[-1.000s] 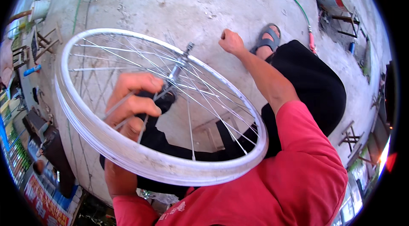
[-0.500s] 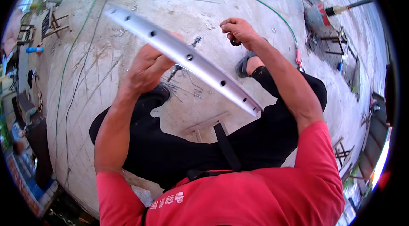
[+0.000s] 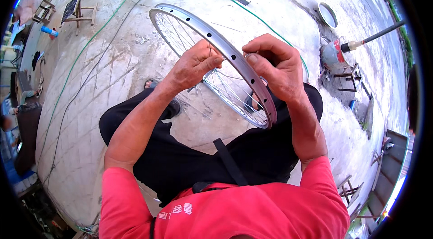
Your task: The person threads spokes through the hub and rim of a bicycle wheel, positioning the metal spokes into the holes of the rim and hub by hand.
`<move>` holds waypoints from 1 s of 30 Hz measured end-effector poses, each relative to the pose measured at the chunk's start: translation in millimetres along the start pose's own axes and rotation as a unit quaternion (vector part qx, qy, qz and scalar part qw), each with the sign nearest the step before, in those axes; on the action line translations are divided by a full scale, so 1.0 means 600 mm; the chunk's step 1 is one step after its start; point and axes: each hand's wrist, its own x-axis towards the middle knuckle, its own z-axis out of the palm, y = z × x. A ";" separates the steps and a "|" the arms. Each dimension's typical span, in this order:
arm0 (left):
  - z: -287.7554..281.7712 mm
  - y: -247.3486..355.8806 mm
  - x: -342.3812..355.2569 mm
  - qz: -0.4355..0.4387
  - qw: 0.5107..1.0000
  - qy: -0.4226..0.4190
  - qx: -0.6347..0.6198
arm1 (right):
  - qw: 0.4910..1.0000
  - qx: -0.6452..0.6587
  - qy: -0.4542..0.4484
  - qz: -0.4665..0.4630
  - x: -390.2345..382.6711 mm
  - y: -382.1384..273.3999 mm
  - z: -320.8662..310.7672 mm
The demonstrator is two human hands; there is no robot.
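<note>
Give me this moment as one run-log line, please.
left hand: curled, spoke side of wheel rim | right hand: pinched, outer side of rim | rim: tilted, between hands

Spokes [image 3: 219,82] partly hidden behind left hand [image 3: 195,65], rim [image 3: 221,46].

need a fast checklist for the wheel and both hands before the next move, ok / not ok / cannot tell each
1. Left hand closed on a thin spoke: looks ok.
2. Right hand close to the outer face of the rim: ok.
3. Small part between the right thumb and fingers: cannot tell, too small to make out.
4. Rim holes in sight between the hands: ok, several show dark.
5. Rim's lower end braced on the right trouser leg: cannot tell, they only overlap in view.
6. Green hose clear of the wheel: ok, it lies on the ground beyond.
</note>
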 end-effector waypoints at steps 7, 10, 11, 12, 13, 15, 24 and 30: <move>0.001 0.012 0.002 0.012 0.997 -0.024 0.069 | 0.976 -0.192 0.003 -0.100 -0.003 -0.029 0.001; 0.003 0.011 0.008 0.018 0.998 -0.014 0.058 | 0.957 -0.244 0.005 -0.159 0.000 -0.028 -0.002; 0.003 0.011 0.009 0.016 0.997 -0.016 0.069 | 0.952 -0.253 0.007 -0.169 0.000 -0.028 -0.002; 0.002 0.012 0.012 0.014 0.996 -0.017 0.081 | 0.948 -0.263 0.010 -0.180 0.001 -0.027 -0.001; 0.001 0.015 0.013 0.011 0.995 -0.016 0.094 | 0.946 -0.273 0.014 -0.172 0.001 -0.026 0.000; 0.005 0.018 0.016 0.027 0.997 -0.002 0.074 | 0.943 -0.292 0.022 -0.157 0.001 -0.025 -0.001; 0.008 0.010 0.011 0.009 0.997 -0.020 0.073 | 0.929 -0.259 0.041 -0.262 0.015 -0.022 0.017; 0.008 -0.010 0.007 0.029 0.999 -0.021 0.002 | 0.849 -0.408 -0.048 -0.333 0.059 -0.028 0.043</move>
